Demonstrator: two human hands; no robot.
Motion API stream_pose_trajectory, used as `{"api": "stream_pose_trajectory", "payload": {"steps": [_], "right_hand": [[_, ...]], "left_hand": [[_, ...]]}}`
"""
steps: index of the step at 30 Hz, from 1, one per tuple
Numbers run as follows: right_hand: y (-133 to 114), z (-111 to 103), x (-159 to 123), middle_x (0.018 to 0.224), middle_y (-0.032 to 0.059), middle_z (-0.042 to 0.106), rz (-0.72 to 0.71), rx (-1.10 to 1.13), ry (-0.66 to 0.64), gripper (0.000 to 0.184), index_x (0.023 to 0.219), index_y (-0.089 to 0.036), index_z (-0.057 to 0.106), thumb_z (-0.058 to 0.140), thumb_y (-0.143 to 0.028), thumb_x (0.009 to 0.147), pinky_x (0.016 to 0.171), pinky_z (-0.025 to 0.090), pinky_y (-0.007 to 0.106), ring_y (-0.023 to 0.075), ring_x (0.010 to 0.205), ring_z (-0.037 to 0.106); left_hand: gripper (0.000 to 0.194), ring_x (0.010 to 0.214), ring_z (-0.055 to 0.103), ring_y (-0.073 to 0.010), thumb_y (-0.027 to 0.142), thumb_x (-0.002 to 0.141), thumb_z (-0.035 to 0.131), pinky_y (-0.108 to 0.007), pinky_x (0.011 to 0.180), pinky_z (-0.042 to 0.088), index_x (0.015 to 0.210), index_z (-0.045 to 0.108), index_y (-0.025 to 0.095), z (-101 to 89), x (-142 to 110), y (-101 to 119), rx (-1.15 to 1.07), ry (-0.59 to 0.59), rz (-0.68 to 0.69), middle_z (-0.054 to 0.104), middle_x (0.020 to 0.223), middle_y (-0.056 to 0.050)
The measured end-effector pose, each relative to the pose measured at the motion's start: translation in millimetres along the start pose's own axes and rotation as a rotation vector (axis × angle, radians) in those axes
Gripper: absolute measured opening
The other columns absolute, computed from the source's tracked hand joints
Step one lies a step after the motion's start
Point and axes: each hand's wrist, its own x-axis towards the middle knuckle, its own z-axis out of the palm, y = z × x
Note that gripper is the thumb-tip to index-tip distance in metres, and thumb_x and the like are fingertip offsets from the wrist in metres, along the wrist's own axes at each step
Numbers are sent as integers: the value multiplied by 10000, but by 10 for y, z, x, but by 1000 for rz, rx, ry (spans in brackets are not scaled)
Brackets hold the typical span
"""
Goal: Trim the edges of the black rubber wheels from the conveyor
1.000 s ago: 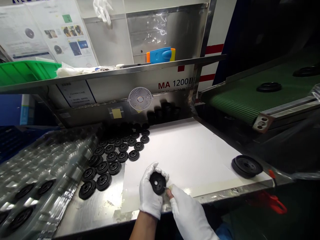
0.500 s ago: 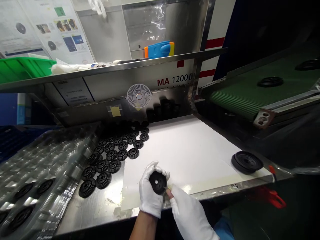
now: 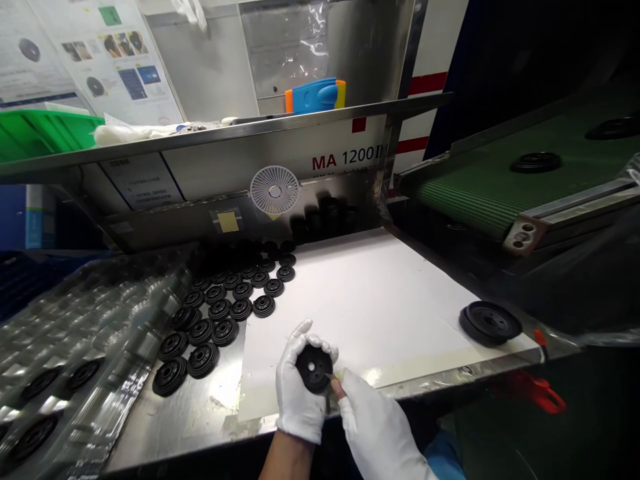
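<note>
Stainless-steel workbench below a panel lettered MA 1200, with a green belt conveyor at upper right and a small white fan at centre. Clear moulded tray at lower left, black parts in its pockets. Rows of black ribbed discs on the steel, beside a white paper sheet; one larger black disc near the sheet's right end.

In hand, lower centre: black moulded disc, centre hole facing up. White-gloved left hand cradles it, fingers curled around the rim. Right hand is pinched on a thin sliver touching the disc's face, its fingertip close by — a steady cradle, rim kept clear, likely suits this close work.
</note>
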Motion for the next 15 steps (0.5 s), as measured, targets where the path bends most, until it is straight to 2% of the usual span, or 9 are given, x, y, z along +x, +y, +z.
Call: {"api": "stream_pose_trajectory", "payload": {"steps": [5,7,10,12,15], "right_hand": [[-102,54,-55,592,-9,606,-68,-4,12,234,718,-221,530,355,-255,869,477,278,253,140,529,570],[-134,33,-49,607,-8,606,-77,44,-13,264,719,-220,527,322,-264,880,488,300,242,138,545,572],[-115,-73,-21,650,2,616,-72,184,-114,324,743,-224,534,260,-304,895,531,353,225,140,597,581],[-31,-188,-5,662,-1,620,-25,224,-190,312,750,-238,542,281,-349,879,546,376,225,145,611,584],[207,-391,2,676,-13,640,136,89,-271,133,793,-269,565,526,-373,719,541,397,235,173,630,606]], "left_hand": [[226,630,538,-114,157,731,574,-295,693,486,955,596,178,2,22,-33,3,31,97,537,647,15],[266,709,576,-156,150,727,566,-355,751,490,992,586,150,2,1,-6,11,51,79,578,709,-22],[342,850,598,-260,166,718,555,-461,810,475,1052,564,92,11,-48,58,-7,92,-30,618,829,-106],[358,879,597,-288,168,719,553,-487,838,461,1064,558,71,23,-74,97,-31,102,-51,624,843,-124],[334,930,587,-318,140,725,550,-511,869,443,1048,563,61,41,-91,136,-52,97,2,632,861,-139]]}}
